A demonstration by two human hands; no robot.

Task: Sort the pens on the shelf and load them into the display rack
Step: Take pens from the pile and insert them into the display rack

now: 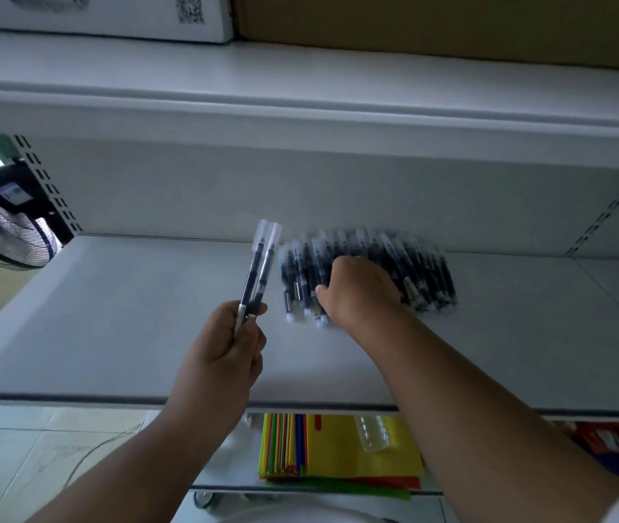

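my left hand (226,343) grips two pens (257,273) upright left of the pen pile (368,273), my right hand (360,290) resting curled on it.

We see a shelf (149,334) of smooth, matt white painted metal, with a slotted metal upright (49,186) at its left. The pens (375,269) on it look like plastic, dark barrels under clear glossy caps, though blur softens them; the two held pens (258,266) show the same clear plastic caps. Above sit a brown matt cardboard box (451,24) and a white printed carton (111,13). Below lie bright, smooth coloured paper sheets (338,458) and a clear plastic bottle (374,434).
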